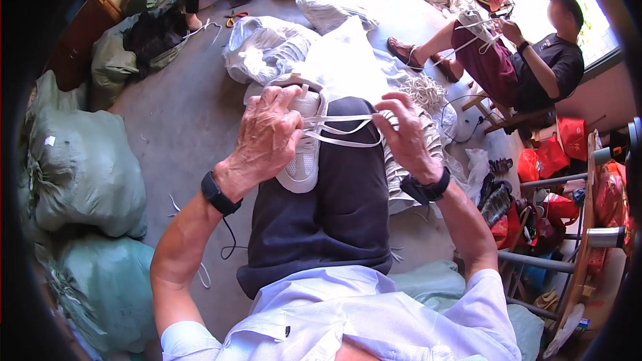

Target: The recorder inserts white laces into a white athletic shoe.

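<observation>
Plainly the white sneaker (302, 154) resting on the person's knee is light and soft-sided, best steadied around its upper as the left hand (267, 135) clasps it, while the right hand (403, 135) pinches the limp, flat white lace (341, 128) taut

Pale blue short-sleeved shirt (361, 314), dark navy trousers (328, 214), a black band on each wrist: left (219, 194), right (428, 189).
</observation>
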A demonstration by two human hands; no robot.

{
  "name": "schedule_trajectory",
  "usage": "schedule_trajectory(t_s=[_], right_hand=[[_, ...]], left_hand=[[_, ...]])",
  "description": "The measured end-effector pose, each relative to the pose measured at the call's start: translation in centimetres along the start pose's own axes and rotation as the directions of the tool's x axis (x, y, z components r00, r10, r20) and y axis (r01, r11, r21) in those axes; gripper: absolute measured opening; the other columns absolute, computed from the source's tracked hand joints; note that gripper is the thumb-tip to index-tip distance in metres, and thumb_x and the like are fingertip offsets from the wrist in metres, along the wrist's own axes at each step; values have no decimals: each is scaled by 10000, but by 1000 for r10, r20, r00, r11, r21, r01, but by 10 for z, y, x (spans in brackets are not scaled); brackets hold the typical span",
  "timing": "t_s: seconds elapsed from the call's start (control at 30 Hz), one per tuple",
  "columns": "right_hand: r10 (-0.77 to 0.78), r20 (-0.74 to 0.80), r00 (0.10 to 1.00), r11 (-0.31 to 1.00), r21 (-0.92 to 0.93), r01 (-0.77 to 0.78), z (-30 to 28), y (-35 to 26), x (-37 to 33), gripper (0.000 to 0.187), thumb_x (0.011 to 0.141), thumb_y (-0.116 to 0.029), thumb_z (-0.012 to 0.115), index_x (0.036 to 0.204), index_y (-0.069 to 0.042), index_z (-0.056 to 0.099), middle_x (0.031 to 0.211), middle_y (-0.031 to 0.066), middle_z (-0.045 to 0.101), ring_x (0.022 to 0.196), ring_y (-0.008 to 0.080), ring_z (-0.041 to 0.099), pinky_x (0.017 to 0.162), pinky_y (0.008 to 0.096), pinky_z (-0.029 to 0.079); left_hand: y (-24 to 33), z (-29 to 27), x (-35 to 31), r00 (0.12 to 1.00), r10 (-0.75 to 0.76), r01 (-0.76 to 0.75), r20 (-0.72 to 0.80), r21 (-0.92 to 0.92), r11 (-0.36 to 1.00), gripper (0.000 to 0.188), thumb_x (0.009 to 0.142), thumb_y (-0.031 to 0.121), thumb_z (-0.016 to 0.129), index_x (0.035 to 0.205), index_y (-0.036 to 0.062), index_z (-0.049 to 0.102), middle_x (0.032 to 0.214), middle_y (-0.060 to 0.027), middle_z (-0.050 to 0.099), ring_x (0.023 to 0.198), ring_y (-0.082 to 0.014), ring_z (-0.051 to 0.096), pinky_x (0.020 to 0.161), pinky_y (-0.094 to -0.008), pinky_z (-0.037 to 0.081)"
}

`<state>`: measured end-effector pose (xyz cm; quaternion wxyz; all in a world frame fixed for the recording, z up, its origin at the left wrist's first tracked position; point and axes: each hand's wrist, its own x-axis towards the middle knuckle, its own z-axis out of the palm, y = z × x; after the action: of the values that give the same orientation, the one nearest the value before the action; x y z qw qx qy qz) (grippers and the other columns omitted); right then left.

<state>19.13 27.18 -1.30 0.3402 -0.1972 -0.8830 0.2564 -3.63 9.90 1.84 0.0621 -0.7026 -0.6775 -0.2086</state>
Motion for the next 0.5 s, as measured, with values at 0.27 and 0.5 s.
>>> schedule_trajectory(t_s=[0.27,0.5], right_hand=[[-181,145,973,982,-21,186,50,-17,22,132,856,-159,681,937,-63,639,1080,123,596,1013,327,555,911,448,396],[-119,92,989,986,129,107,52,-14,26,72,777,-59,698,827,-64,647,965,96,631,973,309,568,877,438,410]], left_hand=[[-13,-2,3,995,5,3,97,-73,997,203,922,170,610,818,-2,641,1350,-139,488,1261,-306,439,980,-447,376],[-18,-8,0,992,-16,32,124,-127,991,225,924,191,622,819,-8,640,1291,-132,491,1250,-301,436,980,-453,373]])
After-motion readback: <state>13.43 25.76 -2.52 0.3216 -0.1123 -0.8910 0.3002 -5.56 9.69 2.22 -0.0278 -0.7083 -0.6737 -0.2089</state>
